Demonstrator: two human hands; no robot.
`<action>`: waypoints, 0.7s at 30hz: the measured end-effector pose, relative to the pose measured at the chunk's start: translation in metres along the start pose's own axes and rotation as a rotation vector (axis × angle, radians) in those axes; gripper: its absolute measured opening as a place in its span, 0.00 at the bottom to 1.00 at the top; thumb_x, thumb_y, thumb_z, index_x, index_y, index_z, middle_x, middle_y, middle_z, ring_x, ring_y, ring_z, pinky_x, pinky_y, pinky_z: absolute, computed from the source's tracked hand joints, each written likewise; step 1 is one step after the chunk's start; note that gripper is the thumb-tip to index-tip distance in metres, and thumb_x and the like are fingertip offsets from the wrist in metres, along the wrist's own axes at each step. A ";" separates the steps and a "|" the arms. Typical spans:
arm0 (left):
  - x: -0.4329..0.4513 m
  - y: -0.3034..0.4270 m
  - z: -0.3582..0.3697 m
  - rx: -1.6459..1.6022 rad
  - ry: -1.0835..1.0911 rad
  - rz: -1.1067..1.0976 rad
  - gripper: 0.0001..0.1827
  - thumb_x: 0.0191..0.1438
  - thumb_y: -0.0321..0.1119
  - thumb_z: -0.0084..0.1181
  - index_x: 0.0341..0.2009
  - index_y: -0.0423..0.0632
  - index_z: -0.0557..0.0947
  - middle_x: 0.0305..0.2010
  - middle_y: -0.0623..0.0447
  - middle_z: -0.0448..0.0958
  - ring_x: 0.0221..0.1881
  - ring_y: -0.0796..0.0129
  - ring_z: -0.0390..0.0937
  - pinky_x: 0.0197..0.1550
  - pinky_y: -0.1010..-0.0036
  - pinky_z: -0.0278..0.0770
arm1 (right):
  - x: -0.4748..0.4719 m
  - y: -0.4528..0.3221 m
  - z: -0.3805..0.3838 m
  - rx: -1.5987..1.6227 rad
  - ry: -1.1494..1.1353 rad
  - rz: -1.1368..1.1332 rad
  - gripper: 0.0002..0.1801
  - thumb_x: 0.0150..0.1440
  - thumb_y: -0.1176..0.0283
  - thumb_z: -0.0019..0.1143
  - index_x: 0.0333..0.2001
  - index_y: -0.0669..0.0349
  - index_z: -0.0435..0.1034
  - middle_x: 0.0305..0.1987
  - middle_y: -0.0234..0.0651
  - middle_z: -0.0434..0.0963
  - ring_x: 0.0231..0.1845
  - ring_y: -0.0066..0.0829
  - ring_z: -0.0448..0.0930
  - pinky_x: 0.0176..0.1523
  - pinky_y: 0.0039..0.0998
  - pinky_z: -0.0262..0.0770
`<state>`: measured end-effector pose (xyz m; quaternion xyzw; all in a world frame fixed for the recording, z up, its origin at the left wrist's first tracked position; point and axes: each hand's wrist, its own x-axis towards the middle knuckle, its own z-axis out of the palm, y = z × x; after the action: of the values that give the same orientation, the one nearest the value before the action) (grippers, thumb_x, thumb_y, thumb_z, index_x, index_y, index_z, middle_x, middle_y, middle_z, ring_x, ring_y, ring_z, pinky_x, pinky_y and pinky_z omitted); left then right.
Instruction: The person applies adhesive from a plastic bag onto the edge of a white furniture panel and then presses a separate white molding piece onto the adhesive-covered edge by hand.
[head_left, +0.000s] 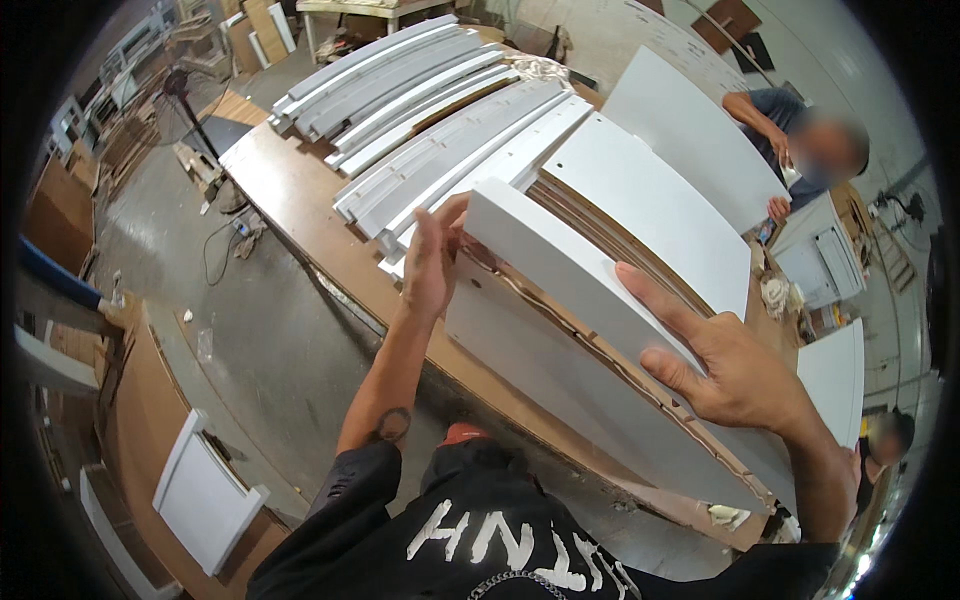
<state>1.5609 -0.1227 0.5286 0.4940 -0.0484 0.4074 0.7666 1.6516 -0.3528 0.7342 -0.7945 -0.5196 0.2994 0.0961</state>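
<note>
A long white board strip (551, 244) is tilted above an upright white panel (592, 397) on the workbench. Along the panel's raw upper edge runs a shiny, wavy bead (574, 322) that looks like glue. My left hand (435, 259) holds the strip's left end, its fingertips partly hidden behind it. Near the right end, my right hand (731, 367) grips the strip, with the index finger along its white face and the thumb on the near side. A dark hole (476, 283) shows near the panel's left corner.
Several white slats (450, 142) lie in rows across the workbench (262, 176). Beyond the strip stands a stack of white panels (637, 180). One person (772, 142) holds a large panel (686, 135) at the far side; another person (885, 442) is at right. A white frame piece (206, 495) lies lower left.
</note>
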 end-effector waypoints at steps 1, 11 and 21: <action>0.000 0.001 0.005 0.036 0.031 0.023 0.37 0.58 0.62 0.31 0.51 0.39 0.70 0.36 0.51 0.77 0.37 0.74 0.73 0.43 0.79 0.67 | 0.002 0.000 0.002 -0.008 0.001 0.004 0.34 0.59 0.53 0.41 0.66 0.42 0.44 0.43 0.57 0.75 0.43 0.54 0.77 0.54 0.39 0.67; -0.005 0.001 -0.007 0.015 0.043 0.065 0.23 0.58 0.46 0.50 0.46 0.38 0.75 0.38 0.56 0.75 0.41 0.77 0.69 0.46 0.80 0.63 | 0.005 0.001 0.012 -0.063 0.030 -0.079 0.32 0.60 0.58 0.42 0.66 0.36 0.43 0.42 0.59 0.74 0.41 0.57 0.76 0.51 0.43 0.69; -0.011 -0.002 -0.010 0.030 0.046 0.049 0.22 0.58 0.44 0.49 0.46 0.37 0.75 0.39 0.53 0.76 0.42 0.76 0.69 0.47 0.80 0.63 | 0.009 0.007 0.014 -0.093 -0.020 -0.008 0.35 0.58 0.61 0.44 0.66 0.40 0.42 0.46 0.60 0.72 0.42 0.59 0.75 0.54 0.41 0.67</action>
<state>1.5519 -0.1217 0.5167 0.4945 -0.0368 0.4380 0.7498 1.6510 -0.3501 0.7162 -0.7931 -0.5369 0.2823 0.0552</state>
